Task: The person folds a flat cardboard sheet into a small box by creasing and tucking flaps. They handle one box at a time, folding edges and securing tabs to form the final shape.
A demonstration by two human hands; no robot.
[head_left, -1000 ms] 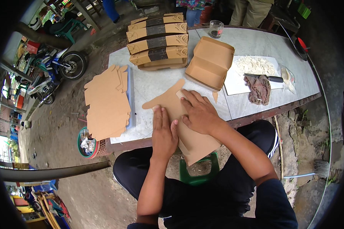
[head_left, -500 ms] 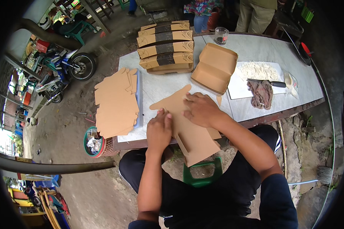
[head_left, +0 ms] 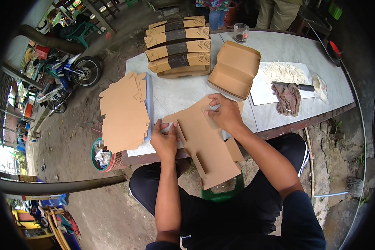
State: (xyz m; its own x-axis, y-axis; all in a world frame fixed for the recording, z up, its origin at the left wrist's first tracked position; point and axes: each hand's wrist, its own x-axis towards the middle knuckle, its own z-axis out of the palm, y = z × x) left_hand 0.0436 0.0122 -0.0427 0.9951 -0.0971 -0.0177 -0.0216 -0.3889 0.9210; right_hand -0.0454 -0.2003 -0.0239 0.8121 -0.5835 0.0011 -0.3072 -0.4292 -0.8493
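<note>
A brown cardboard box blank (head_left: 204, 139) lies partly unfolded before me, its near end jutting past the table edge over my lap. Several of its side flaps stand bent up. My left hand (head_left: 166, 141) grips the blank's left edge by a flap, thumb on the inner side. At the upper right edge, my right hand (head_left: 228, 113) has curled fingers and thumb on another flap. To the left rests a stack of flat blanks (head_left: 123, 112) on a blue-edged tray (head_left: 150, 100). Beyond my right hand sits an opened, formed cardboard box (head_left: 233, 68).
Several closed boxes with dark bands (head_left: 179, 48) are piled at the back. A glass (head_left: 241, 33) stands near the far edge. On the right, a white board (head_left: 264, 93) carries white shreds, a knife (head_left: 304, 87) and a brown cloth (head_left: 287, 100). A waste basket (head_left: 100, 156) stands lower left.
Both hands have shifted from lying flatter on the blank to gripping its two side edges. The left moved outward slightly, and side flaps now stand up more.
</note>
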